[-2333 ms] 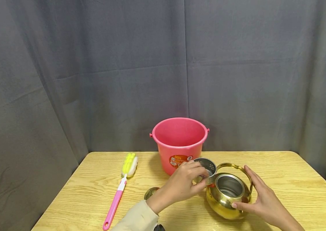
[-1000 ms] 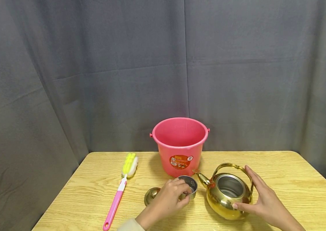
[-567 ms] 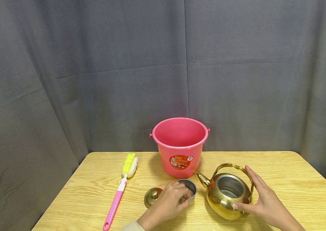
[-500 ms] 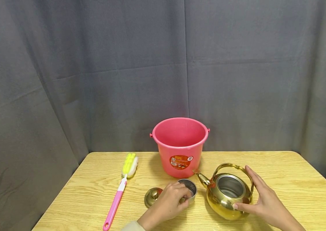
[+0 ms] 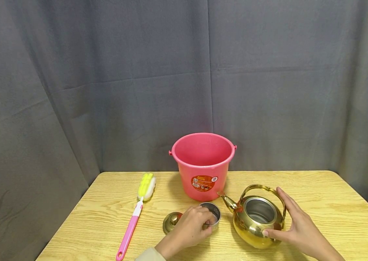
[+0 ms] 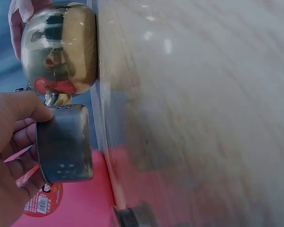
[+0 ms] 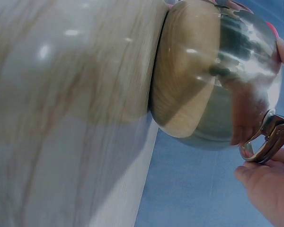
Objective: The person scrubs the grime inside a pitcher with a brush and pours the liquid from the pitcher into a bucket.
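Observation:
My left hand [image 5: 192, 225] pinches the rim of a steel tea strainer [image 5: 214, 214], thumb outside and fingers dipping inside. Small holes dot the strainer's wall in the left wrist view. It is upright, at or just above the tabletop; I cannot tell whether it touches. Just left of it lies a brass-coloured lid [image 5: 171, 222], partly covered by the left hand. A golden teapot [image 5: 252, 232] stands uncovered on the right, spout toward the bucket. My right hand [image 5: 301, 230] holds it, thumb on the body and fingers against the arched handle [image 7: 270, 142].
A pink bucket [image 5: 203, 170] stands upright at the back middle, close behind the strainer and the teapot's spout. On the left lies a sponge brush [image 5: 135, 217] with a pink handle. Grey curtains [image 5: 138, 90] enclose the wooden table [image 5: 330, 203] behind and at the sides.
The left hand has brought the strainer from beside the teapot's mouth leftward and down toward the lid, then shifted it only slightly. The right hand and teapot have stayed put.

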`<action>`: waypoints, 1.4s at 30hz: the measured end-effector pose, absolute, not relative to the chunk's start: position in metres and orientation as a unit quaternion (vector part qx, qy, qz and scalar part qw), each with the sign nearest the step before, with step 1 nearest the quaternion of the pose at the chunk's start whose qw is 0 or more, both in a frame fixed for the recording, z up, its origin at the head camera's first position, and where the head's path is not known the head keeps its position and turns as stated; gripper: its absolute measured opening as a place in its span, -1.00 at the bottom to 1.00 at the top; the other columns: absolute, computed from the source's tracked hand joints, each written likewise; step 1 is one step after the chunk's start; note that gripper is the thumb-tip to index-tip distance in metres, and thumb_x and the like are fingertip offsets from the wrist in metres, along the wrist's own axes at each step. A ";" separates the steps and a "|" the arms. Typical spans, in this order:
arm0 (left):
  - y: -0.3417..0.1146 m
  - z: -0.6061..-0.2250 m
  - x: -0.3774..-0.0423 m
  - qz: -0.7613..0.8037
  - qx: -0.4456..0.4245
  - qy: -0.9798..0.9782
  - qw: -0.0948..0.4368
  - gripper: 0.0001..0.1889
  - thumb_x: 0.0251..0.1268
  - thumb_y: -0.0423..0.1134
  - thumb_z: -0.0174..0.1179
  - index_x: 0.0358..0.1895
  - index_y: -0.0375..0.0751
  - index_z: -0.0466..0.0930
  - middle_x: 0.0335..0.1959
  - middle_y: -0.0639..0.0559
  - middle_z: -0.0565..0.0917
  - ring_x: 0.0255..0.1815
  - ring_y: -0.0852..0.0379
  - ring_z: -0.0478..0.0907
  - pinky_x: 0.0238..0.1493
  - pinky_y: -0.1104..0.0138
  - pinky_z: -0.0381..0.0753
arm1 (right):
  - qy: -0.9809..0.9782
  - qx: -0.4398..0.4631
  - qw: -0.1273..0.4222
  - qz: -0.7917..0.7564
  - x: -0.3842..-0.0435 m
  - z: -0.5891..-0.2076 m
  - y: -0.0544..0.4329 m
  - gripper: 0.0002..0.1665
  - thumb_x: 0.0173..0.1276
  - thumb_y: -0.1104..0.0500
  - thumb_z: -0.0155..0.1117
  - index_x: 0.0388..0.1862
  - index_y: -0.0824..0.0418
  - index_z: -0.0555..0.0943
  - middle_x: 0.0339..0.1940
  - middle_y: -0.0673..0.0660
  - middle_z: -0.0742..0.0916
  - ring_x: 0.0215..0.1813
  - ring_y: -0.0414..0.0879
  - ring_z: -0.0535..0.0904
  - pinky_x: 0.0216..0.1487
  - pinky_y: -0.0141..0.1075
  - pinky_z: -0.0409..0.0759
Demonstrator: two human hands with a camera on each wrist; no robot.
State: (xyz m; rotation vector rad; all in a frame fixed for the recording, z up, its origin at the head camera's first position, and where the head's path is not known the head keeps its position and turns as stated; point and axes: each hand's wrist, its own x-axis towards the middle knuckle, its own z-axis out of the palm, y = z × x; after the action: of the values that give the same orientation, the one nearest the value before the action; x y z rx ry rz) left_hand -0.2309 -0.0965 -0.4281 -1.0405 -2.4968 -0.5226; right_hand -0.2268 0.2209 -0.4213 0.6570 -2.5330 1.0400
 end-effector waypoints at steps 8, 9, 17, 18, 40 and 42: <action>-0.096 -0.424 -0.230 -0.186 -0.363 -0.902 0.145 -0.85 0.01 -0.39 0.36 -0.46 -0.02 0.62 -0.50 0.33 0.53 -0.45 0.44 0.34 -0.36 0.55 0.32 | -0.889 0.230 0.170 0.357 -0.227 -0.422 0.221 0.42 -0.11 -0.08 0.65 0.59 0.05 -0.07 0.48 0.27 0.25 0.37 0.16 0.24 0.06 -0.79 0.01; -0.096 -0.424 -0.230 -0.186 -0.361 -0.903 0.139 -0.85 0.02 -0.38 0.37 -0.46 -0.02 0.63 -0.50 0.33 0.52 -0.45 0.44 0.34 -0.36 0.54 0.33 | -0.889 0.231 0.171 0.357 -0.227 -0.422 0.221 0.43 -0.12 -0.08 0.65 0.59 0.05 -0.06 0.48 0.27 0.25 0.37 0.17 0.25 0.06 -0.79 0.01; -0.097 -0.423 -0.229 -0.179 -0.363 -0.904 0.133 -0.82 0.02 -0.36 0.40 -0.51 0.00 0.60 -0.54 0.35 0.48 -0.46 0.43 0.30 -0.35 0.52 0.31 | -0.890 0.228 0.162 0.361 -0.227 -0.420 0.220 0.43 -0.11 -0.07 0.65 0.60 0.04 -0.08 0.48 0.29 0.24 0.33 0.32 0.27 0.04 -0.79 0.00; -0.097 -0.424 -0.229 -0.181 -0.365 -0.904 0.132 -0.82 0.02 -0.36 0.40 -0.52 0.00 0.60 -0.54 0.35 0.48 -0.46 0.43 0.30 -0.34 0.52 0.31 | -0.891 0.226 0.160 0.360 -0.226 -0.420 0.220 0.43 -0.10 -0.07 0.64 0.60 0.03 -0.09 0.49 0.29 0.24 0.33 0.33 0.27 0.05 -0.78 0.01; -0.098 -0.423 -0.231 -0.185 -0.357 -0.910 0.098 -0.80 0.09 -0.27 0.43 -0.55 0.02 0.59 -0.54 0.33 0.50 -0.49 0.47 0.35 -0.45 0.66 0.31 | -0.888 0.225 0.157 0.369 -0.226 -0.421 0.221 0.44 -0.11 -0.06 0.65 0.60 0.01 -0.09 0.48 0.31 0.24 0.34 0.36 0.23 0.24 -0.52 0.16; -0.098 -0.423 -0.231 -0.184 -0.355 -0.911 0.097 -0.82 0.10 -0.26 0.43 -0.53 0.01 0.61 -0.53 0.33 0.51 -0.47 0.48 0.36 -0.44 0.66 0.32 | -0.889 0.226 0.157 0.366 -0.226 -0.420 0.221 0.43 -0.10 -0.06 0.64 0.60 0.03 -0.10 0.48 0.32 0.24 0.34 0.34 0.26 0.05 -0.78 -0.01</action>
State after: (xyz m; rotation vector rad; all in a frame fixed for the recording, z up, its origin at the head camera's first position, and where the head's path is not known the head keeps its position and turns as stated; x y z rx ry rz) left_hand -0.2306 -0.0978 -0.4226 -1.0514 -2.6980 -0.5454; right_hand -0.2263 0.2206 -0.4204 0.6477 -2.5433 1.0466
